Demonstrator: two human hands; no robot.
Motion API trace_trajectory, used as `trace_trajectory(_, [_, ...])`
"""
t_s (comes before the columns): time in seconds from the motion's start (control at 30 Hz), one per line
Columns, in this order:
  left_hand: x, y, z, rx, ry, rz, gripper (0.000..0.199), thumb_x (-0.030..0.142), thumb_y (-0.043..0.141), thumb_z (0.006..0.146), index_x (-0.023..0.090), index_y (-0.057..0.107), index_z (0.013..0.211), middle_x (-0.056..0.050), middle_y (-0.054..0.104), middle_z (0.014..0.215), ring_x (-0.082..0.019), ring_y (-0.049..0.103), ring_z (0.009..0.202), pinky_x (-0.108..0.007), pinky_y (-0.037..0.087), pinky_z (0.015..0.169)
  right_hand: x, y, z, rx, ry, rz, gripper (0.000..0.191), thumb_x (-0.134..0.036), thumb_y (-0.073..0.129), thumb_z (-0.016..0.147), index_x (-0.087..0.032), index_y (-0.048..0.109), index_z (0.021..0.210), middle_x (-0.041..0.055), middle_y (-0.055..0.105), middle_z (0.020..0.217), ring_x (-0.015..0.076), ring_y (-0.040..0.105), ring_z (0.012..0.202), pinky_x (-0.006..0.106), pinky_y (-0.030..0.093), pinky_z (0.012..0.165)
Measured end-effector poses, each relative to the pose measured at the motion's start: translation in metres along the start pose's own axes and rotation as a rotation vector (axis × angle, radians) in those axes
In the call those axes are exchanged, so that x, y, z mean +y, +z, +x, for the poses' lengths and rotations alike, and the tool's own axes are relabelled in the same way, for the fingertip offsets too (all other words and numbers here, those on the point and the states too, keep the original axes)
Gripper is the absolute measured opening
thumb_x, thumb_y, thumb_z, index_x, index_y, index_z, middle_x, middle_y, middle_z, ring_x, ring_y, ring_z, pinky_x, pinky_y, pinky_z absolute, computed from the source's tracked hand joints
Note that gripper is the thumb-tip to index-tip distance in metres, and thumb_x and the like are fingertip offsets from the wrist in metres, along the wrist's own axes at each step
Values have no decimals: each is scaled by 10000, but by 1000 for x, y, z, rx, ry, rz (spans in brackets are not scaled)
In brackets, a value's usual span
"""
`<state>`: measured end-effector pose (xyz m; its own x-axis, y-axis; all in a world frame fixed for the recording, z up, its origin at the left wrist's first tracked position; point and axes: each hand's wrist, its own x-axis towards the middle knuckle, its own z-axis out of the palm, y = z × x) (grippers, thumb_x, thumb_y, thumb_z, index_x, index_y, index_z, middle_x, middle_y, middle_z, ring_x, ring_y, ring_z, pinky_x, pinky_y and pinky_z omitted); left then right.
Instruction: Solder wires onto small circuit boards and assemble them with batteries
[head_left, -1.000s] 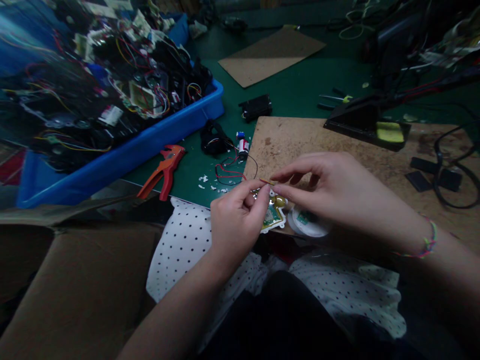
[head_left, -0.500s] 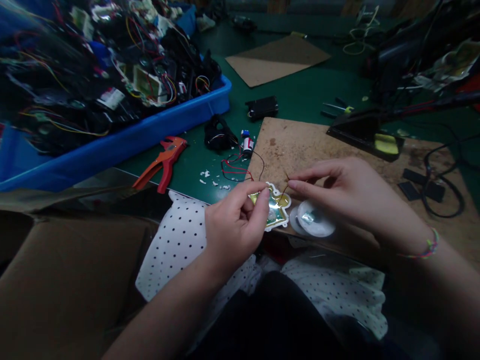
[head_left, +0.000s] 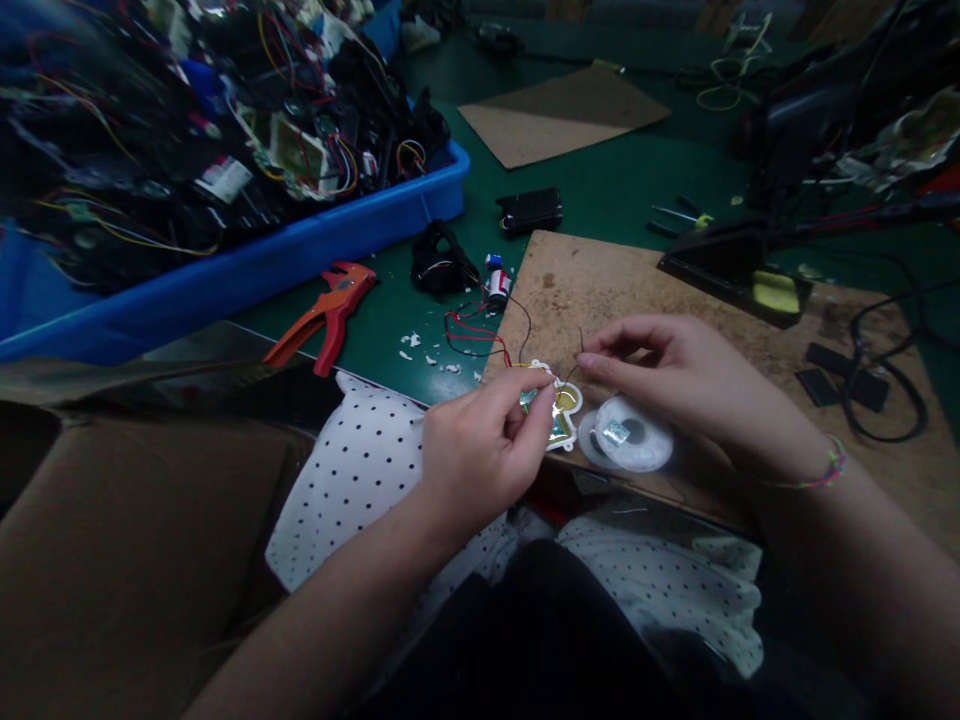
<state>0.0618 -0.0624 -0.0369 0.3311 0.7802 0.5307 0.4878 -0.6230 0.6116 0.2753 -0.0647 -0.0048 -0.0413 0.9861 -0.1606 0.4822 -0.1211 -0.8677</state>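
My left hand (head_left: pixel 491 435) is closed in a pinch over a small circuit board in a white plastic frame (head_left: pixel 568 430). Its fingertips hide part of the board, and I cannot make out what is between them. Just right of the board, my right hand (head_left: pixel 660 365) pinches a thin dark wire (head_left: pixel 574 373) between thumb and forefinger. That wire runs down toward the board. Beneath the right hand stands a spool (head_left: pixel 636 435) of pale material. Red and black wires (head_left: pixel 480 335) trail from the board area toward a small white-and-red cylinder (head_left: pixel 498 288).
A blue bin (head_left: pixel 337 245) heaped with wired black parts fills the left. Orange-handled pliers (head_left: pixel 330 315) lie before it. On the worn board (head_left: pixel 600 280) rest a stand with a yellow sponge (head_left: pixel 776 292) and a black cable (head_left: pixel 855 350). A cardboard sheet (head_left: pixel 555 115) lies behind.
My left hand has shifted slightly right, its pinch now farther over the circuit board. The wire in my right hand now points more upright. The whole view has shifted a little.
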Motion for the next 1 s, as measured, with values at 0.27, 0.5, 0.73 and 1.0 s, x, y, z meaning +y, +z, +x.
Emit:
trace_trajectory(0.27, [2,-4,0,52,-29,4,99,202,676,895,171,724,976,77,535,513,-61,481,420,-212,377,476,-12,7,19,-13,-160,-143,86,-231,721,768,-188,678,830,-11,657,746,98,557,620,241,437,542])
trace_trajectory(0.5, [-2,-9,-2,122,-133,-93,114,199,696,888,179,729,995,74,538,527,-54,432,415,-210,351,453,-32,6,14,-96,-202,-356,213,-352,691,835,-246,794,988,10,730,823,124,616,679,269,430,598])
trace_trajectory(0.73, [-3,-11,-4,128,-174,-101,123,209,696,889,186,734,1003,64,547,533,-64,442,428,-207,367,447,-22,-4,3,-42,-160,-413,227,-451,685,861,-261,794,920,4,736,799,126,628,663,269,422,578])
trace_trajectory(1.0, [6,-8,5,-8,-32,-150,162,174,670,893,175,695,1053,-12,725,883,-61,549,552,-201,467,516,-19,-3,-17,119,-163,-288,210,-437,716,846,-240,756,907,15,720,904,131,616,738,269,456,636])
